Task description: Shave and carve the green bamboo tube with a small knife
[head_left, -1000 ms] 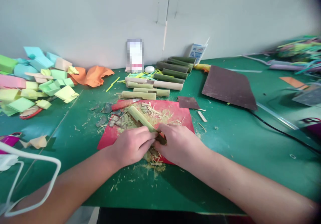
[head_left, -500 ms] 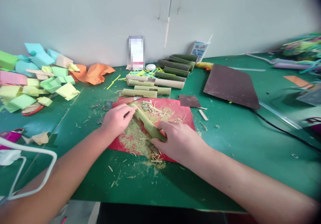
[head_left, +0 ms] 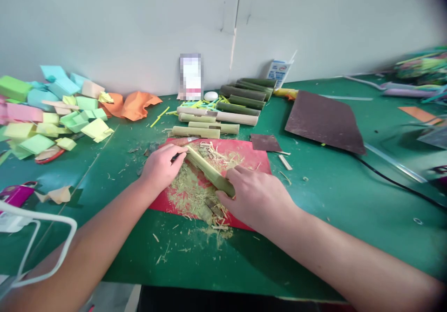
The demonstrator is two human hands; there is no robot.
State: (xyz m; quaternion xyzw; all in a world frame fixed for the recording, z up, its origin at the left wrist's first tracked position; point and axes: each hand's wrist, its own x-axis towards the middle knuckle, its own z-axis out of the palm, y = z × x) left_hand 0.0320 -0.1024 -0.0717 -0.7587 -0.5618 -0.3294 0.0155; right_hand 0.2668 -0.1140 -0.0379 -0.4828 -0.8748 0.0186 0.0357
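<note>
A pale green bamboo stick (head_left: 208,170) lies slanted across a red mat (head_left: 256,159) strewn with shavings (head_left: 188,193). My right hand (head_left: 256,199) is closed round the stick's near end. My left hand (head_left: 161,165) sits at the stick's far end with its fingers curled. A small dark tip pokes out of those fingers against the stick, too small to name. A red-handled knife (head_left: 182,141) lies on the mat's far edge, just beyond my left hand.
Peeled and dark green bamboo pieces (head_left: 223,111) are stacked behind the mat. Brown sandpaper sheets (head_left: 323,121) lie to the right, crossed by a black cable (head_left: 394,184). Coloured paper scraps (head_left: 52,114) are piled at the left. A white cord (head_left: 45,242) loops near my left arm.
My left hand slid from beside my right hand up along the stick to its far end and has held there. My right hand kept its grip.
</note>
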